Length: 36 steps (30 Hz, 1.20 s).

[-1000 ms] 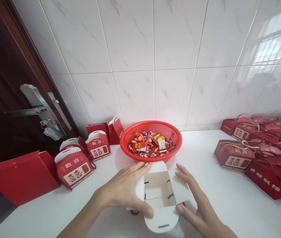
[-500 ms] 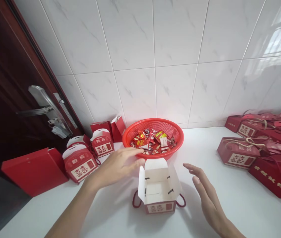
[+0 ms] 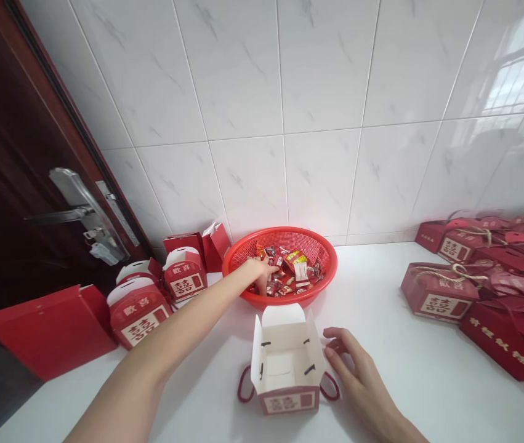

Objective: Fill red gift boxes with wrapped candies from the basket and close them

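Observation:
My left hand [image 3: 262, 272] reaches into the red plastic basket [image 3: 329, 271], its visible fingers apart over the wrapped candies [image 3: 288, 280]. Some fingertips are hidden among the candies. In front of the basket stands a red and white gift box [image 3: 284, 351], its top flaps raised and its inside bare. Dark red cord loops [image 3: 330, 387] stick out at both sides of the box. Beside the box's right flap is my right hand [image 3: 358, 372], with loosely curved fingers and nothing in it. Whether its fingertips touch the flap is hard to tell.
Several red gift boxes [image 3: 140, 311] and a flat red bag [image 3: 49, 329] stand on the left, near a dark door [image 3: 7, 154]. More red boxes [image 3: 441, 295] crowd the white table's [image 3: 372, 289] right side. A tiled wall [image 3: 252, 178] rises behind.
My left hand has moved forward from beside the box into the basket. My right hand has come left, closer to the box's right flap. The view has shifted slightly.

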### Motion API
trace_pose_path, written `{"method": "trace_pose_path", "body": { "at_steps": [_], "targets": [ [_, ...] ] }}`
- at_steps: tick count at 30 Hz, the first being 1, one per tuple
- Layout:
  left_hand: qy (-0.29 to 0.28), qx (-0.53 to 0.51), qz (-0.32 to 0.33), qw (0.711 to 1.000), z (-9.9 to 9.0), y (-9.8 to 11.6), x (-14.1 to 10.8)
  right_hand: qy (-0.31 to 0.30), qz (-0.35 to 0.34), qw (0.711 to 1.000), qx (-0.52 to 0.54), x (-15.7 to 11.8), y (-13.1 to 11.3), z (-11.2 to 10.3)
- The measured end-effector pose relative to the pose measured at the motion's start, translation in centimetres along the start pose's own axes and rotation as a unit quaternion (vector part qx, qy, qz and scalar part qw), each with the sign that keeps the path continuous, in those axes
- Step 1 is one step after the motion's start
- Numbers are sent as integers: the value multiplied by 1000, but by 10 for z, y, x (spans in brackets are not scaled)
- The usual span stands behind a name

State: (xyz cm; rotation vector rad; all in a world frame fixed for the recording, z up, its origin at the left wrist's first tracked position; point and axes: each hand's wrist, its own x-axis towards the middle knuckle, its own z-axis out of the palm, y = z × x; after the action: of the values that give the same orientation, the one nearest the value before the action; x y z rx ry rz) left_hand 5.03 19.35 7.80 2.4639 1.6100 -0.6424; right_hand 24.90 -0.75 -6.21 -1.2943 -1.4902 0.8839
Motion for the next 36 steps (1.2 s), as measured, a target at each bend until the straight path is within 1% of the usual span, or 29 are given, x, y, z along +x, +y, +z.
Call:
{"method": "trace_pose_path", "body": {
  "at_steps": [4,7,9,13,16,20,25,28,31,33,36],
  "targets": [
    [29,-9,36,999,-13,-7,22,-11,-16,1000,-5,1,4,1],
    [80,-26,49,995,-19,-18,33,-19,-29,999,-15,2,4,2],
    [117,-41,49,991,-18,-25,38,-27,-28,999,-21,3,4,3],
    [174,-70,34,982,-6,-31,44,-37,-23,999,-25,7,5,4],
    [192,-86,25,977,1,-30,47,-31,-21,999,-14,9,8,6],
    [204,-116,26,972,3,-27,49,-28,-7,1000,-4,10,12,7],
    [213,-192,45,957,5,-33,57,-27,7,999,27,10,18,8],
    [231,-264,63,934,5,-39,62,-24,16,998,48,11,18,7],
    [255,-349,101,896,1,-41,62,-23,23,998,58,11,14,7],
    [265,-402,142,864,-5,-36,57,-22,32,997,61,10,10,7],
    [271,-461,204,820,-12,-19,40,-22,56,995,76,10,3,5]
  ]
}}
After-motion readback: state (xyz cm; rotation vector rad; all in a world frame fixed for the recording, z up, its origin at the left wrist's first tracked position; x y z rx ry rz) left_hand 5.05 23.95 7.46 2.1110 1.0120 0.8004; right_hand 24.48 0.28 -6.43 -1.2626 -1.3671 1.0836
